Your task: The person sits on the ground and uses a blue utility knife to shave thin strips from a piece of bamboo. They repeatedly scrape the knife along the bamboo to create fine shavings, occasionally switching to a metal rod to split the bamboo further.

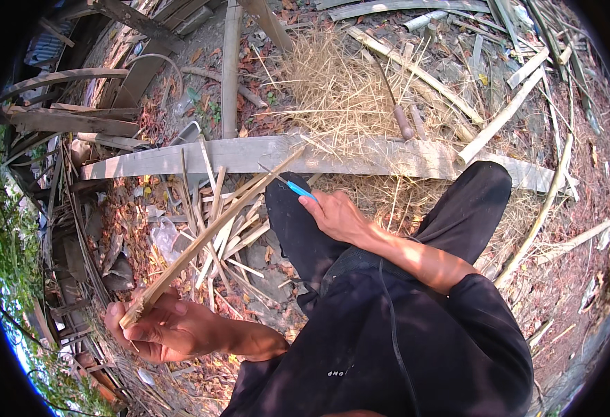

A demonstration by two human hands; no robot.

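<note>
On our far left, rough timber [75, 123] is stacked beyond the work area, and next to it a crumpled clear plastic bag [166, 240] lies on the littered ground; it is the only container-like thing we can pick out, and we cannot tell whether anything is inside. Our left hand [169, 330] is closed around the near end of a long wooden strip [185, 262], which slants up and away to the right, its far end over the long grey plank [263, 149]. Just right of the bag, a loose pile of split strips [221, 240] lies on the ground, partly beneath the held strip in our view, so we judge that a fair share of the splitting is done. Our right hand [336, 217] grips a blue-handled knife [301, 190], its blade pointing at the far part of the strip; we cannot tell whether the edge touches it. The held strip looks rough and frayed at its near end, so we take it to be only partly trimmed. Beyond the plank, a heap of straw-coloured shavings [332, 87] suggests plenty of paring is behind us, and a sickle [403, 122] rests with its handle at the plank. Farther right lie longer poles [503, 118] that look unsplit; whether they count among what is left, we cannot say. Both of our 2 hands are occupied.
</note>
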